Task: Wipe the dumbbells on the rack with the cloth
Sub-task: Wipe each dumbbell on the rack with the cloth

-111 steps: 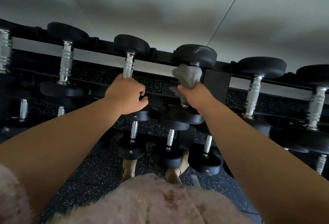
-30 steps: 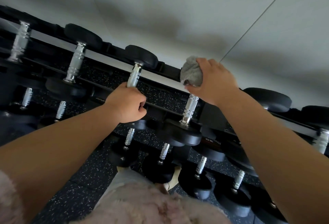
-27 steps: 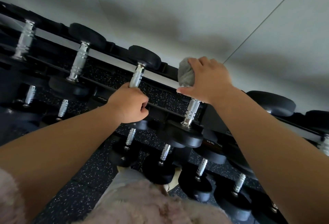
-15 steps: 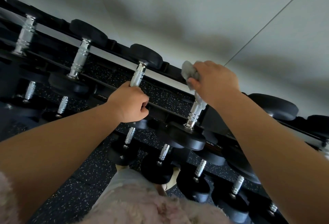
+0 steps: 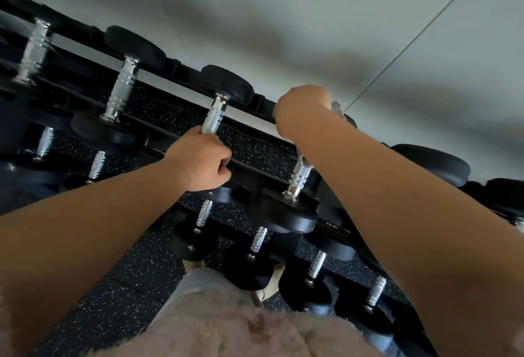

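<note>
A black rack point(image 5: 181, 68) holds rows of dumbbells with black heads and chrome handles. My left hand point(image 5: 200, 162) grips the chrome handle of one top-row dumbbell point(image 5: 226, 84). My right hand point(image 5: 303, 112) reaches over the far head of the neighbouring dumbbell point(image 5: 300, 175) and holds the grey cloth point(image 5: 337, 108), of which only a small edge shows past the knuckles. That dumbbell's far head is hidden behind my hand and forearm.
More dumbbells sit on the top row to the left point(image 5: 123, 90) and right point(image 5: 431, 162), and smaller ones on the lower tiers point(image 5: 258, 243). A pale wall point(image 5: 283, 16) rises behind the rack. Speckled dark floor point(image 5: 113, 291) and my feet lie below.
My right hand has moved further over the dumbbell's far head, so the cloth is now mostly hidden behind it. My left hand keeps its grip on the handle.
</note>
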Demonstrator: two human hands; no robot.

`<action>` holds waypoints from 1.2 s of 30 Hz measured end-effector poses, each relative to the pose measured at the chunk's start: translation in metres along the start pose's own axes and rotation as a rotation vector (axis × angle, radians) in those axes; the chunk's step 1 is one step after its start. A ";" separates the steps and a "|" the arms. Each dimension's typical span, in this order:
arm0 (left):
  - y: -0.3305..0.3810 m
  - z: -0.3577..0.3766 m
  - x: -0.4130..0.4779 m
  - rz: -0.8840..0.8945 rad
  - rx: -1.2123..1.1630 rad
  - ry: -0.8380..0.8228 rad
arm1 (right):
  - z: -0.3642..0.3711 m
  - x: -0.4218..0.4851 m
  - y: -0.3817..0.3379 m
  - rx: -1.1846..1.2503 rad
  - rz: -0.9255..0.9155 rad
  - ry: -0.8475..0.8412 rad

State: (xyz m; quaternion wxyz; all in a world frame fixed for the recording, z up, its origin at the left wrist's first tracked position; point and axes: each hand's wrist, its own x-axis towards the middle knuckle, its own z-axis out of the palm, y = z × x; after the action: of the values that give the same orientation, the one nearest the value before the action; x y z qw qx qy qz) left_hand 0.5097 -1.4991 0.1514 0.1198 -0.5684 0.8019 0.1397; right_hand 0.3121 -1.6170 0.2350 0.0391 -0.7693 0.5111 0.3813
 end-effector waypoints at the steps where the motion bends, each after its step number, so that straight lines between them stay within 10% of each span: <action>1: 0.000 -0.001 0.000 -0.003 0.004 -0.006 | 0.003 -0.001 0.003 -0.024 -0.033 0.033; 10: 0.000 -0.001 0.001 0.011 -0.023 0.024 | 0.103 -0.047 0.080 0.329 -0.343 0.616; 22: 0.003 -0.005 -0.002 0.001 -0.002 -0.015 | 0.075 -0.019 0.057 0.482 -0.174 0.595; 36: 0.004 -0.008 -0.003 -0.030 -0.020 -0.043 | 0.118 -0.036 0.048 1.800 0.379 0.516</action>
State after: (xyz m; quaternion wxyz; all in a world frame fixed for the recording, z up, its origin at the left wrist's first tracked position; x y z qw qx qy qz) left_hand 0.5065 -1.4980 0.1607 0.1333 -0.5784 0.7891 0.1581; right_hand 0.2012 -1.5597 0.1896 0.4398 -0.4156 0.7216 -0.3363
